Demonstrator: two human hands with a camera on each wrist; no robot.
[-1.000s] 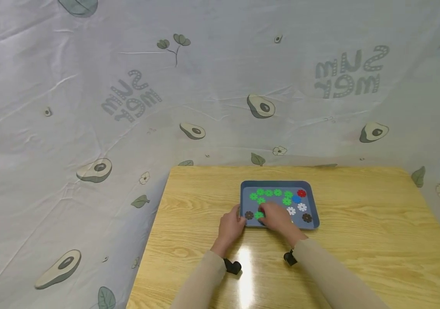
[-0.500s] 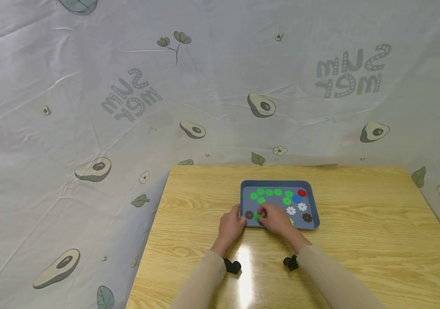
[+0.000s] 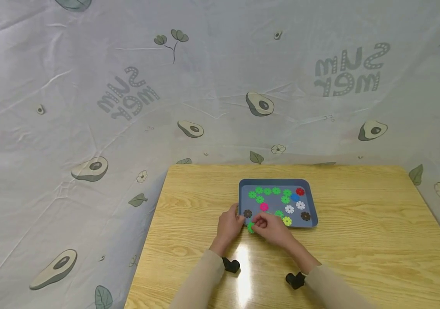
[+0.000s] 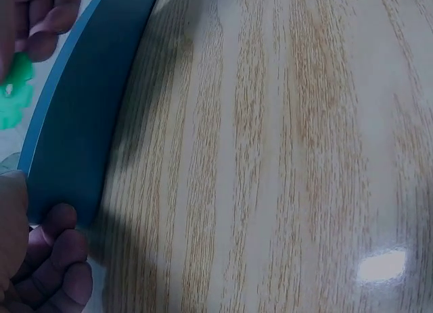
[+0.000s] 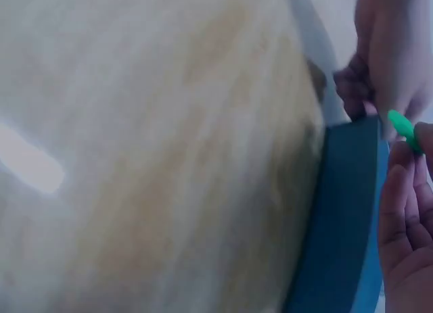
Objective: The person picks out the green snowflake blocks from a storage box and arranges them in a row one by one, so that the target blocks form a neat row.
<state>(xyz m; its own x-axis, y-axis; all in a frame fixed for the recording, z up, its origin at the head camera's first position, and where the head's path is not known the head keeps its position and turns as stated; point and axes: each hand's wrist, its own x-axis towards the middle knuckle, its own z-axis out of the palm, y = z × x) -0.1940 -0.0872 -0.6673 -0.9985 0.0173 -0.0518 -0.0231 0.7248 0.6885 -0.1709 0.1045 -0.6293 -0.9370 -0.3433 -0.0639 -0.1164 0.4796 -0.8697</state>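
A shallow blue-grey tray [image 3: 274, 183] holds several flat, notched plastic discs. With thumb and fingers, my left hand [image 3: 229, 225] grips the tray's near left corner; in the left wrist view its fingertips [image 4: 71, 249] curl at the end of the tray wall [image 4: 81, 117]. My right hand [image 3: 273, 230] pinches a green notched disc [image 3: 250, 227] between thumb and fingers, over the tray's front edge and close to the left hand. The right wrist view has this green disc [image 5: 402, 126] edge-on at the fingertips.
Inside the tray lie more green discs [image 3: 268, 191], a pink disc [image 3: 264, 207], a yellow disc [image 3: 287, 221], white discs [image 3: 289, 209], brown discs [image 3: 305, 216], a blue disc [image 3: 295, 197] and a red disc [image 3: 299, 192]. Behind the wooden table [image 3: 359, 206] hangs a printed cloth [image 3: 220, 77].
My right hand has lifted the green disc and brought it toward me and slightly left, over the front edge. The pink disc is uncovered. My left hand stays at the corner.
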